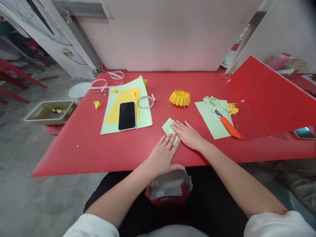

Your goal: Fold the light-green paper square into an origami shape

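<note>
A small piece of light green paper lies flat on the red table near its front edge. My left hand rests at the paper's lower part, fingers spread and the thumb pointing right. From the right, my right hand lies over the paper's right side, its fingers stretched out and flat. The fingertips of both hands nearly meet on the paper and hide part of it. Beyond them stands a yellow pleated paper piece. To the right, an orange-handled cutter lies partly on a green sheet with green scraps.
On the left, a black-screened phone lies on yellow and green sheets, beside a tape ring. A small yellow folded piece is further left. A raised red panel stands at the right. An olive bin is beyond the table's left edge.
</note>
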Demonstrator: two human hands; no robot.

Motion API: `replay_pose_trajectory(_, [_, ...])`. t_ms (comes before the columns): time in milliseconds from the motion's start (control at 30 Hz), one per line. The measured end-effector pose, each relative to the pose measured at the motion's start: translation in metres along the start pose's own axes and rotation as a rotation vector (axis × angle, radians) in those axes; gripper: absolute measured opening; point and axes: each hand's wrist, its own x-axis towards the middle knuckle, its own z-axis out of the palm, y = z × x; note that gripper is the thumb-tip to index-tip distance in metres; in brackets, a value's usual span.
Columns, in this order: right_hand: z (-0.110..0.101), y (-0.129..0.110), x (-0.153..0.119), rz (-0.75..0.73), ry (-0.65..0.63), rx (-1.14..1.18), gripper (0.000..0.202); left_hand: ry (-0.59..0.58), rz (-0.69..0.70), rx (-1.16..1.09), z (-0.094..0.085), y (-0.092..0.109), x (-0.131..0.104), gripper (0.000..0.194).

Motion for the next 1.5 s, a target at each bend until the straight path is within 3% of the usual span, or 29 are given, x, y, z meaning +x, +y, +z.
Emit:
replay_pose_trajectory(267, [0.003,0.008,0.001,-0.03,-0.043,-0.022,0.053,-0.106,0.107,-0.113,-0.01,-0.004,-0.019,0.093])
replay_pose_trajectory(400, [0.003,0.01,0.001,-0.037,-0.071,-0.01,0.059,-0.129,0.103,-0.241,-0.024,-0.007,-0.025,0.088])
replay_pose_trajectory(500, [0.002,0.01,0.001,-0.043,-0.074,-0.004,0.06,-0.035,-0.068,-0.36,-0.038,-0.012,-0.01,0.062])
replay_pose_trajectory(567, [0.001,0.009,0.002,-0.042,-0.079,-0.007,0.058,0.143,-0.155,-0.341,-0.041,-0.016,0.009,0.048])
replay_pose_trajectory(633, [0.0,0.008,0.002,-0.05,-0.086,-0.014,0.055,0.181,-0.105,-0.346,-0.036,-0.019,0.031,0.047])
replay_pose_trajectory(733, [-0.001,0.007,0.002,-0.052,-0.084,-0.014,0.053,0.119,-0.114,-0.3,-0.015,-0.023,0.054,0.051])
replay_pose_trajectory(867, [0.001,0.004,0.001,-0.008,-0.06,-0.012,0.056,0.185,-0.115,-0.185,0.006,-0.023,0.059,0.059])
replay_pose_trajectory(967, [0.004,-0.002,-0.002,0.053,-0.007,-0.014,0.059,0.214,-0.17,-0.128,0.008,-0.02,0.057,0.063])
replay_pose_trajectory(1200, [0.019,-0.035,-0.032,0.164,0.153,0.005,0.058,0.152,-0.22,-0.11,0.009,-0.025,0.063,0.057])
replay_pose_trajectory(1500, [0.021,-0.065,-0.061,0.074,0.193,0.008,0.047,0.154,-0.129,-0.011,0.011,-0.032,0.062,0.05])
